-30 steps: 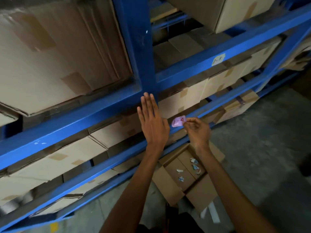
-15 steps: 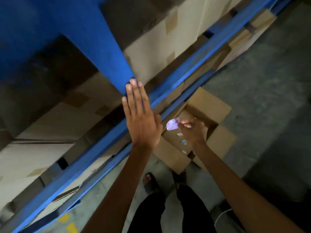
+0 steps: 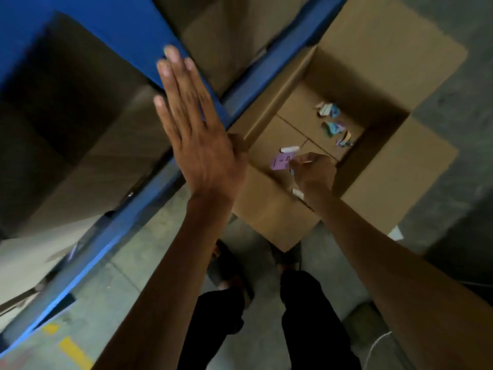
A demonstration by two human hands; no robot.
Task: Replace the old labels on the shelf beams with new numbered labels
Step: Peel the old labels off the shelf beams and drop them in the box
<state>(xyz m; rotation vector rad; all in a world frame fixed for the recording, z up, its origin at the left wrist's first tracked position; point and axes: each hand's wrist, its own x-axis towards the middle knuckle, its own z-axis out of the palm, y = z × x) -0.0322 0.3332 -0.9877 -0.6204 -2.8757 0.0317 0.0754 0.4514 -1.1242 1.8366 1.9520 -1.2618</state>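
My left hand (image 3: 194, 129) lies flat with straight fingers against the blue shelf upright (image 3: 149, 46). My right hand (image 3: 312, 174) pinches a small pink label (image 3: 280, 161) with handwritten numbers, low over the open cardboard box (image 3: 386, 76) on the floor. Inside the box lie several crumpled paper scraps (image 3: 333, 126) and a white strip (image 3: 289, 150). A lower blue shelf beam (image 3: 266, 73) runs diagonally past the box.
Cardboard cartons (image 3: 88, 156) fill the shelf levels on the left. The grey concrete floor (image 3: 453, 129) lies around the box, with yellow floor marks (image 3: 74, 351) at lower left. My legs in dark trousers (image 3: 309, 324) stand below the box.
The view has tilted down from the shelf beams to the floor box. My right hand has carried the pink label down over the box. My left hand stays flat on the blue upright.
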